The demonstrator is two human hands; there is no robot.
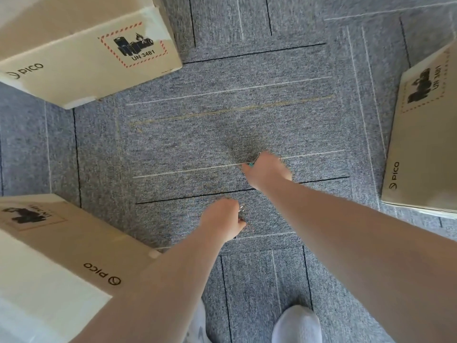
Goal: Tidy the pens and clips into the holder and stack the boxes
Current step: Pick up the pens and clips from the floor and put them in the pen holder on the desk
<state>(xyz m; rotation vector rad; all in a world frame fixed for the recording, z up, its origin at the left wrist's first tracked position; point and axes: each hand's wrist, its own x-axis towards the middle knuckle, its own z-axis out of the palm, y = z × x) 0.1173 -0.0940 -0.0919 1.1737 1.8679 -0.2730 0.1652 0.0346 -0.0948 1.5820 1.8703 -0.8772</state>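
Observation:
Both my arms reach down toward the grey carpet. My left hand [222, 220] is closed around small binder clips [241, 207], whose silver wire handles stick out past the fingers. Farther out, my right hand [268, 170] is curled over a small teal clip [251, 164] that shows at the fingertips, right at the carpet. Three white PICO boxes lie apart around me: one at the top left [81, 60], one at the lower left [57, 246], one at the right edge [425, 149]. No pens and no holder are in sight.
Grey carpet tiles [222, 115] with thin black and white lines fill the middle between the boxes. My two feet in white socks [296, 323] stand at the bottom edge.

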